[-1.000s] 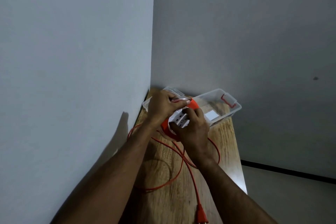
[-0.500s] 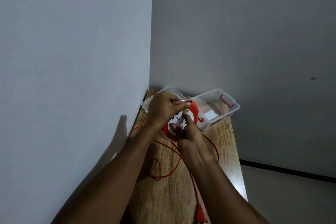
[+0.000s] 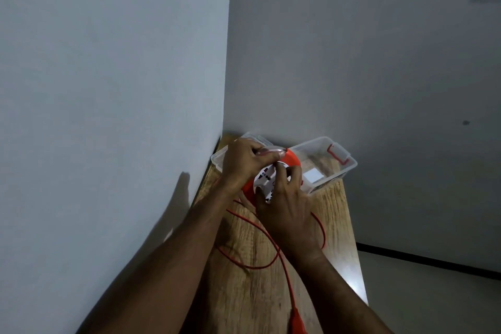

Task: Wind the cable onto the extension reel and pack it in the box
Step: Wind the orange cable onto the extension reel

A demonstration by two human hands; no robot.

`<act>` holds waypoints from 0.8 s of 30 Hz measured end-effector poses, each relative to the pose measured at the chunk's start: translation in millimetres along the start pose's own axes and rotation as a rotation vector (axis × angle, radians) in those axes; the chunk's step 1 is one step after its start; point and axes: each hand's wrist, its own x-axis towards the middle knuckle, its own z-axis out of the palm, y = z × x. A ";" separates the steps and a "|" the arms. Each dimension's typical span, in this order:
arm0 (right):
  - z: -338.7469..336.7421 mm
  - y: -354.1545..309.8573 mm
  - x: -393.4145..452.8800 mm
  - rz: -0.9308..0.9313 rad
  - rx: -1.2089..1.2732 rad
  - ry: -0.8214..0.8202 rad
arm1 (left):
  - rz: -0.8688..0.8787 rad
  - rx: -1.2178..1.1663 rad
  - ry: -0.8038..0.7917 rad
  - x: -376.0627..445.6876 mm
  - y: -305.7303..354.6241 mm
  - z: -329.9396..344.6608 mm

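While the left hand [image 3: 244, 161] grips the top of the orange extension reel [image 3: 271, 179], holding it up just above the counter [image 3: 336, 214], the right hand [image 3: 284, 206] has its fingers curled on the white socket face. Most of the orange cable [image 3: 273, 238] is lying loose in loops on the wood, with its plug [image 3: 296, 318] down at the near edge. Clear plastic box [image 3: 325, 163] sits open right behind the reel, tucked in the corner against the wall [image 3: 108, 89].
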 end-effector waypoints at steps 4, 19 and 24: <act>-1.3 4.4 12.4 0.000 0.167 -0.006 | 0.014 0.014 -0.006 2.0 1.8 -2.1; 4.0 -24.1 33.8 1.352 1.458 0.035 | 0.135 0.099 0.059 -2.4 -7.2 11.9; -10.2 -24.1 35.2 1.398 1.710 -0.110 | 0.114 0.084 0.088 -1.8 -3.7 7.0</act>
